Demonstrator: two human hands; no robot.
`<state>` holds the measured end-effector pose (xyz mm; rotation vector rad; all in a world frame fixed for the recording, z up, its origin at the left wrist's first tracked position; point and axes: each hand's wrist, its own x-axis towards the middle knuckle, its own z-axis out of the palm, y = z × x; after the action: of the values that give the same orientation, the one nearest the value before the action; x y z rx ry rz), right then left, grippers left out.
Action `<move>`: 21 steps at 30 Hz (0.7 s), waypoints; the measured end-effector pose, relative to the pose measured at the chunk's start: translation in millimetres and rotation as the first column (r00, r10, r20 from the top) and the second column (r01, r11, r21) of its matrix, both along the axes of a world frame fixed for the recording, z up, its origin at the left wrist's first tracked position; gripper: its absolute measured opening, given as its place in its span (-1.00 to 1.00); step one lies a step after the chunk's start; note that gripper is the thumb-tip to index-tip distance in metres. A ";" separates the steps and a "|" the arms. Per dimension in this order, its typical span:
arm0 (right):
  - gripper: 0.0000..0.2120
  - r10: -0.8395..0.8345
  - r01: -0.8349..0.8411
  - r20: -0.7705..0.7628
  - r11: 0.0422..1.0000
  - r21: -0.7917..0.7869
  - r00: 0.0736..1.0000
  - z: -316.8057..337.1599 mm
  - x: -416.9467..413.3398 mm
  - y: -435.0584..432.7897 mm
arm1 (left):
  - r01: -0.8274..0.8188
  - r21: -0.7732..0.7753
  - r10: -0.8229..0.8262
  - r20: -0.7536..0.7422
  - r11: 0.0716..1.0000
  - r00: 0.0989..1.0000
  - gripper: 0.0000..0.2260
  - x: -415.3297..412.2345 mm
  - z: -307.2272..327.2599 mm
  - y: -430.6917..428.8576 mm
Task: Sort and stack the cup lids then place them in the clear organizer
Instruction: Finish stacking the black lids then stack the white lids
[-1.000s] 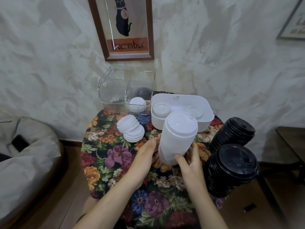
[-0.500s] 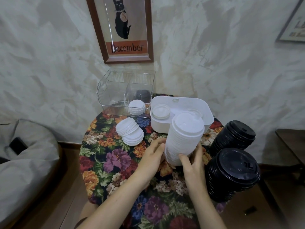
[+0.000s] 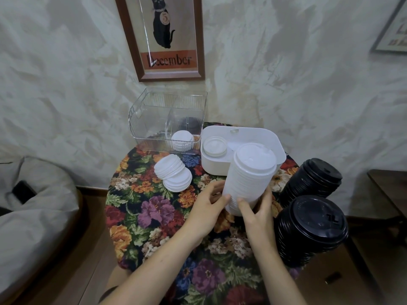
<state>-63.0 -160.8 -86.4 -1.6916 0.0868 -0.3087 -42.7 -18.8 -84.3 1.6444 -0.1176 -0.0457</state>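
Right now, gripping the tall stack of white lids low down with both hands: left hand curled round its left flank, right hand wrapped round the right. Stack tilted, top leaning away toward the white tray, base at or just above the floral tablecloth; impossible to tell whether touching.

Before lifting, square up the column: squeeze gently inward and press down to seat every lid in the next, leaving no loose rim to slide. Better to shift one hand up onto the top lid, clamping the pile end to end; with a grip only at the bottom, likely a toppling upper half.

Carry upright and slowly, passing over the fanned small white lids without brushing them, and well apart from the far black lid stack and the near black lid stack on the right.

Head for the clear organizer at the back by the wall. Right compartment already holding a short pile of small white lids with something dark behind, so probably aim left of the divider. Lower straight in, or lay the column on its side if too tall for the walls, and release only once settled.
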 end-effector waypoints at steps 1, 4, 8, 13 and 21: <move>-0.12 0.000 0.000 -0.006 1.000 -0.001 1.000 0.3 0.1 0.2 | -0.002 0.005 0.002 0.005 1.000 1.000 -0.72 0.5 -0.5 -0.2; -0.11 -0.006 0.006 -0.025 1.000 -0.022 1.000 -1.9 0.1 -0.3 | -0.008 0.035 0.007 0.023 0.999 1.000 -0.70 1.9 -3.3 -0.3; -0.08 -0.033 0.030 -0.047 0.997 -0.070 0.998 -4.3 -0.7 -1.5 | -0.005 0.075 0.001 0.050 0.997 0.999 -0.68 3.9 -6.7 0.5; -0.05 -0.062 0.050 -0.102 0.992 -0.113 0.993 -11.0 -4.4 1.7 | 0.005 0.093 -0.010 0.049 0.996 0.999 -0.66 2.9 -11.0 1.3; -0.13 -0.050 0.017 -0.202 0.986 -0.164 0.978 -14.4 -23.0 8.9 | -0.006 0.312 -0.041 0.144 0.950 0.989 -0.61 -8.3 -9.9 11.9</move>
<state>-86.0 -151.9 -100.8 -1.8818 0.2494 -0.1684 -50.9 -6.9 -94.2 1.9633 -0.2491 0.0477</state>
